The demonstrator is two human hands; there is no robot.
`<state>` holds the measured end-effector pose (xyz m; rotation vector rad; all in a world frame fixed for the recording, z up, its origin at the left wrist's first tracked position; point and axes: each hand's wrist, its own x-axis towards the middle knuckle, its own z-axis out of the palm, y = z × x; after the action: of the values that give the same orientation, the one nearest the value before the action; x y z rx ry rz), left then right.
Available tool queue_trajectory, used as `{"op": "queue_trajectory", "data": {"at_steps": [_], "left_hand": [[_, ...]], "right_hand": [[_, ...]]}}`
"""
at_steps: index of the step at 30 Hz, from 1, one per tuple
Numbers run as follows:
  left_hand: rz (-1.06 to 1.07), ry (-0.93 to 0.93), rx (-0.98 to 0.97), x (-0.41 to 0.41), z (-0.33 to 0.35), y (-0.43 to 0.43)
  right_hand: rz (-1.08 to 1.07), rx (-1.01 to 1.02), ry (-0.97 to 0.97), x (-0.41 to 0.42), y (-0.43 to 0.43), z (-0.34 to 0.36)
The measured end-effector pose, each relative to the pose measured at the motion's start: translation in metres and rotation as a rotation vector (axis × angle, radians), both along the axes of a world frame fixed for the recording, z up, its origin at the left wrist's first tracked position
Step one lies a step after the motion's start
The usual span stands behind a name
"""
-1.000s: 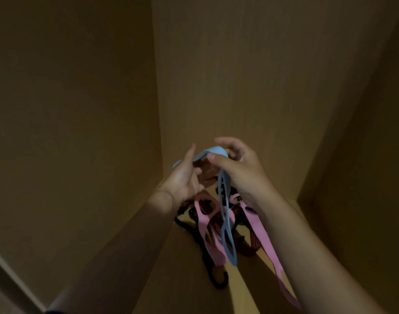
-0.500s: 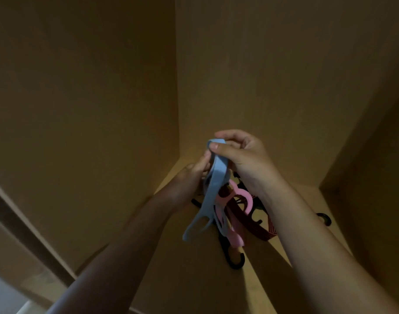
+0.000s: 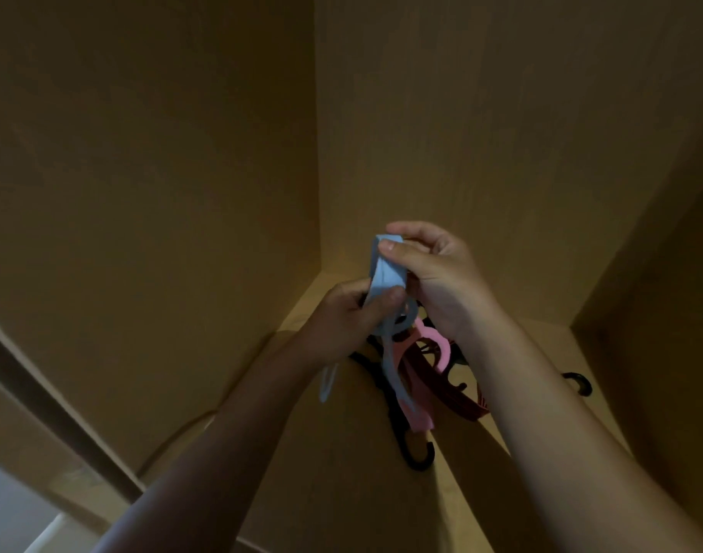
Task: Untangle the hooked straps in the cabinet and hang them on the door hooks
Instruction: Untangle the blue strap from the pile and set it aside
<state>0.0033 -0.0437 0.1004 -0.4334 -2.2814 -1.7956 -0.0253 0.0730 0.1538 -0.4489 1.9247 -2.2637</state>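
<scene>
Inside a dim wooden cabinet both my hands hold a light blue strap (image 3: 386, 275). My right hand (image 3: 437, 273) pinches its top fold between thumb and fingers. My left hand (image 3: 350, 317) grips the same strap lower down, thumb across it. The blue strap's loose ends hang below my left hand. Under my hands lies a tangle on the cabinet floor: a pink strap (image 3: 423, 377), a dark red strap (image 3: 457, 397) and a black strap with a hook (image 3: 419, 459) at its near end.
The cabinet's left wall (image 3: 150, 233), back wall (image 3: 481, 133) and right wall (image 3: 661, 353) close in around the floor (image 3: 342, 472). Another black hook (image 3: 581, 383) lies by the right wall. The door frame edge (image 3: 42, 401) runs at lower left.
My left hand has moved up and closed on the blue strap below my right hand. The blue strap is bunched tighter between both hands, and the view has tilted slightly.
</scene>
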Motion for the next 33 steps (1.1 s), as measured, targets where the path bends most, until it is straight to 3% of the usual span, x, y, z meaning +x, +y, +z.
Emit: {"op": "queue_trajectory", "data": {"at_steps": [9,17,24,29,33], "left_hand": [[0.088,-0.094,0.161,0.006,0.0,0.006],[0.078,-0.02,0.065,0.011,-0.002,0.002],[0.04,-0.173,0.322,0.012,0.004,-0.005],[0.178,-0.071,0.237,0.022,0.008,-0.02],[0.182,-0.04,0.177,0.029,0.014,-0.037]], "right_hand": [[-0.084,0.03,0.006,0.004,-0.003,0.004],[-0.044,0.185,0.183,0.008,-0.005,0.005],[-0.033,0.174,0.155,0.003,-0.012,0.001],[0.013,0.252,0.122,-0.002,-0.018,-0.016],[0.104,0.352,0.226,0.003,-0.03,-0.036]]}}
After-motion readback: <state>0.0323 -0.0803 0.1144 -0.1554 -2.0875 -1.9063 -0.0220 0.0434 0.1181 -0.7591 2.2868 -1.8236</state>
